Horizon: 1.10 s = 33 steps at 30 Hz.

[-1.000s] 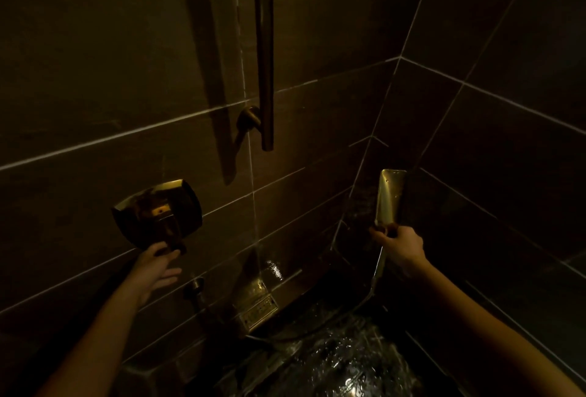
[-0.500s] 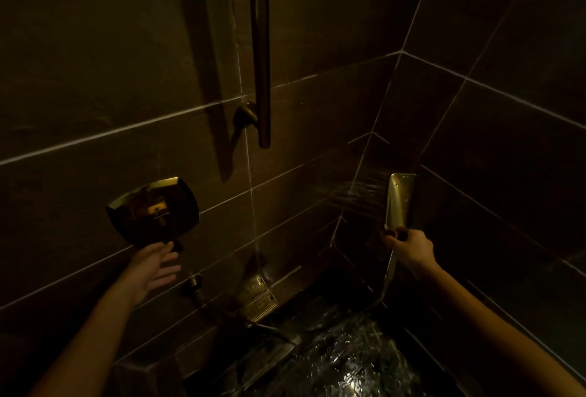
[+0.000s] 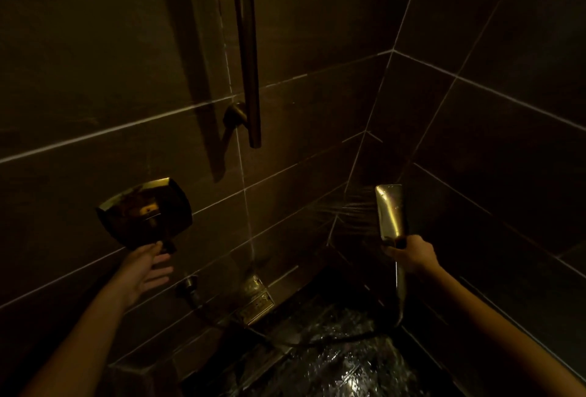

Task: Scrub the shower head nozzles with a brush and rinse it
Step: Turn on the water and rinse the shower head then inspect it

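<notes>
Head view: spraying shower head [image 3: 390, 211] in right hand [image 3: 412, 253]

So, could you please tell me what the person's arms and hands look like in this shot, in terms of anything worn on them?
Both arms are bare for all of their visible length: no sleeves show at either forearm. The left hand and the right hand are bare too, with no gloves. I can make out no watch, bracelet or ring, though the dim light could hide something small.
</notes>
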Available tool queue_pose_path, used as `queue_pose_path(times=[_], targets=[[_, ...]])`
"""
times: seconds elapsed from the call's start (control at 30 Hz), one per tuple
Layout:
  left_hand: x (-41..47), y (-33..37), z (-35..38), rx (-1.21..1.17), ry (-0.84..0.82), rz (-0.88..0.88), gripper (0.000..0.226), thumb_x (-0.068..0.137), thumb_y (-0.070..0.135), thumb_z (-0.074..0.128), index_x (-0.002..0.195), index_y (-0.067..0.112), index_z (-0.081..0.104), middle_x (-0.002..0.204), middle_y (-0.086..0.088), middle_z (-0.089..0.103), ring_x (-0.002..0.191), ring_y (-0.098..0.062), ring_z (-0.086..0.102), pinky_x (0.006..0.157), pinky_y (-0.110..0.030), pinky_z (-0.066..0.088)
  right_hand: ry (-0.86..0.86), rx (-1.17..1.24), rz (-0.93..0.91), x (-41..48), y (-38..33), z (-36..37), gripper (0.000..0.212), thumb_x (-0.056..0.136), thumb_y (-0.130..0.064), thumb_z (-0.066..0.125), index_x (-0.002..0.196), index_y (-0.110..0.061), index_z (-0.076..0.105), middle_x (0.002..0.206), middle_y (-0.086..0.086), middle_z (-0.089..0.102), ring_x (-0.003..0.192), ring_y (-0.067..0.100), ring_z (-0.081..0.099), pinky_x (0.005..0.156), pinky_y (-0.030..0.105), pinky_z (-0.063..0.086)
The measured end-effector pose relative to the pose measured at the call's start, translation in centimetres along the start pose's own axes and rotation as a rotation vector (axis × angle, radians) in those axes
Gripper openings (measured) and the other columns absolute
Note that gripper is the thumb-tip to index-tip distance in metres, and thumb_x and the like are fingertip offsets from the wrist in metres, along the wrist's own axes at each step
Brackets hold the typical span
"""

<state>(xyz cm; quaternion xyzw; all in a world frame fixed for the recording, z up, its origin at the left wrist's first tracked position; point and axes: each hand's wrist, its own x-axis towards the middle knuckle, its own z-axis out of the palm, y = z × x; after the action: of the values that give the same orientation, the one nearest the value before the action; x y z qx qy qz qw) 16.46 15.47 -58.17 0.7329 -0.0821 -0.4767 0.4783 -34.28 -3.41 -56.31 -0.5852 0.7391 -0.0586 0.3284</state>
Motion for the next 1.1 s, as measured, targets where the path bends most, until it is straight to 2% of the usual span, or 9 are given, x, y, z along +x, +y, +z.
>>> queue_pose_path(times=[0.13,0.3,0.37,0.43,0.5,0.63,0.83,1.0,1.1], targets=[[-0.3,0.0,0.1,-0.004,-0.005,0.000,0.046,0.104,0.028,0.044,0.148,0.020,0.036,0.144,-0.019,0.051,0.124,-0.040,0.055,0.099,-0.052,0.046,0.002,-0.129,-0.034,-0.7,-0.5,-0.5,0.040,0.087,-0.043,0.073,0.109,-0.010,0.069,0.073,-0.006,0.055,0.062,0.006,0.052,0.051,0.022,0.040],[-0.6,0.3,0.4,-0.014,0.003,0.003,0.050,0.103,0.032,0.046,0.149,0.018,0.033,0.144,-0.020,0.051,0.126,-0.041,0.053,0.102,-0.054,0.045,0.042,-0.139,-0.075,-0.7,-0.8,-0.4,0.044,0.086,-0.043,0.075,0.108,-0.006,0.068,0.085,0.003,0.062,0.069,0.017,0.060,0.058,0.028,0.047],[-0.6,0.4,0.4,-0.037,0.003,0.003,0.050,0.103,0.033,0.046,0.149,0.019,0.034,0.144,-0.019,0.051,0.126,-0.041,0.054,0.100,-0.053,0.046,0.057,-0.077,-0.102,-0.9,-1.0,-0.5,0.031,0.089,-0.038,0.073,0.101,-0.010,0.067,0.079,0.000,0.063,0.068,0.014,0.062,0.054,0.026,0.047],[-0.7,0.5,0.3,-0.059,0.000,-0.001,0.050,0.103,0.032,0.046,0.149,0.020,0.034,0.145,-0.018,0.050,0.126,-0.041,0.054,0.101,-0.053,0.046,0.071,0.012,-0.139,-1.1,-1.1,-0.4,0.014,0.092,-0.031,0.070,0.095,-0.018,0.065,0.075,-0.004,0.060,0.065,0.008,0.059,0.049,0.020,0.041],[-0.7,0.5,0.3,-0.075,0.006,-0.010,0.049,0.103,0.030,0.045,0.149,0.019,0.034,0.145,-0.018,0.050,0.126,-0.040,0.054,0.101,-0.053,0.045,0.110,0.072,-0.179,-1.0,-1.0,-0.2,0.008,0.094,-0.028,0.069,0.093,-0.021,0.066,0.077,-0.003,0.062,0.067,0.008,0.060,0.052,0.021,0.043],[-0.5,0.2,0.3,-0.109,0.016,-0.019,0.046,0.104,0.026,0.042,0.149,0.016,0.034,0.146,-0.018,0.049,0.129,-0.040,0.052,0.103,-0.053,0.044,0.081,0.097,-0.162,-0.7,-1.2,-0.1,0.015,0.093,-0.030,0.069,0.081,-0.024,0.063,0.085,0.005,0.067,0.074,0.016,0.065,0.061,0.028,0.051],[0.0,0.3,0.9,-0.260,0.050,-0.039,0.047,0.104,0.025,0.040,0.148,0.010,0.036,0.147,-0.023,0.045,0.134,-0.036,0.047,0.109,-0.049,0.041,-0.022,0.032,-0.068,-0.7,-1.6,0.3,0.031,0.092,-0.032,0.071,0.110,-0.008,0.067,0.079,0.001,0.058,0.068,0.011,0.058,0.050,0.021,0.041],[0.1,0.6,1.4,-0.426,0.107,-0.080,0.045,0.102,0.009,0.037,0.146,0.000,0.036,0.149,-0.028,0.040,0.138,-0.038,0.042,0.116,-0.045,0.036,-0.041,0.060,-0.053,-0.7,-2.2,0.5,0.036,0.093,-0.027,0.069,0.119,-0.003,0.063,0.083,0.000,0.057,0.072,0.011,0.058,0.054,0.022,0.045],[0.6,0.8,1.9,-0.550,0.139,-0.106,0.043,0.101,0.006,0.039,0.144,0.002,0.040,0.152,-0.026,0.037,0.140,-0.036,0.039,0.115,-0.043,0.037,-0.033,0.068,-0.076,-0.9,-2.7,0.3,0.036,0.092,-0.027,0.070,0.120,-0.004,0.063,0.084,-0.002,0.056,0.074,0.010,0.058,0.055,0.021,0.045]])
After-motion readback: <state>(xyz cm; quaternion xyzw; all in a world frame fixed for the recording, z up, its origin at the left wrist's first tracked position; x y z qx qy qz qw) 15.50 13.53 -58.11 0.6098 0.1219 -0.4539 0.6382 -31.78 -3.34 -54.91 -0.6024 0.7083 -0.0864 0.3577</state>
